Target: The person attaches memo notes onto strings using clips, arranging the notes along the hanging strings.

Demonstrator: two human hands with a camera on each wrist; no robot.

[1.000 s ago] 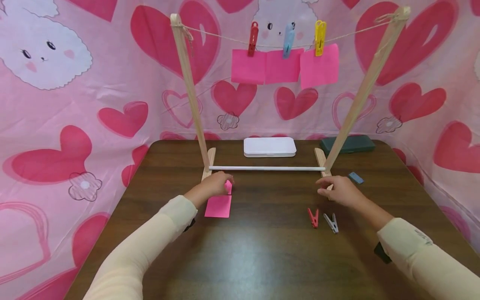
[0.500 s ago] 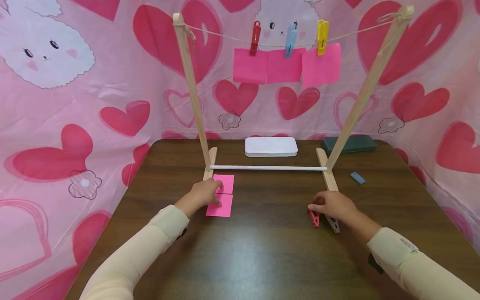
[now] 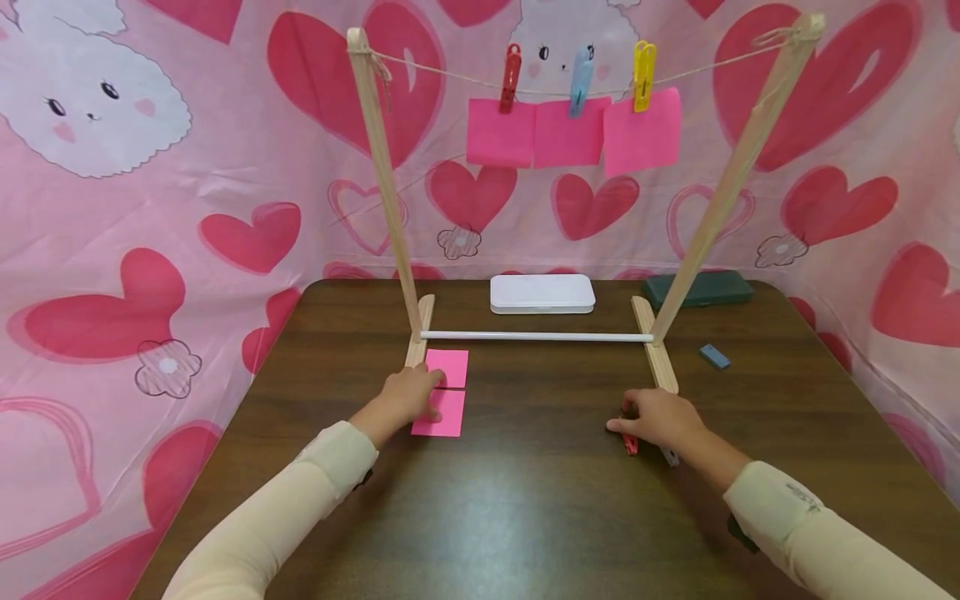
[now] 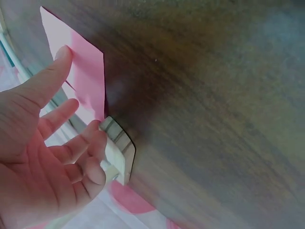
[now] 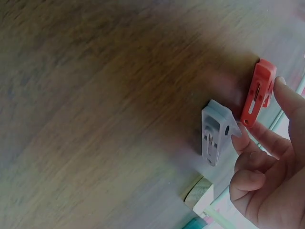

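Observation:
My left hand (image 3: 401, 396), fingers loosely bent, is over the left edges of two pink paper squares, the far one (image 3: 453, 367) and the near one (image 3: 450, 417). In the left wrist view its thumb lies across the pink paper (image 4: 88, 71); whether it touches is unclear. My right hand (image 3: 660, 417) is low over a red clothespin (image 5: 259, 90) lying on the table. Thumb and index finger are on either side of this clothespin, without a visible firm pinch. A pale grey clothespin (image 5: 216, 133) lies beside it, close to the other fingers.
A wooden frame (image 3: 390, 200) carries a string with red (image 3: 510, 79), blue (image 3: 581, 81) and yellow (image 3: 642, 77) clothespins holding pink squares. A white rod (image 3: 536, 337) joins its feet. Behind are a white case (image 3: 542, 292) and a dark green case (image 3: 701, 288); a small blue block (image 3: 715, 357) lies right.
My right hand has come down toward me from the frame's right foot to the red clothespin. My left hand has drawn back slightly left, uncovering more of the pink squares.

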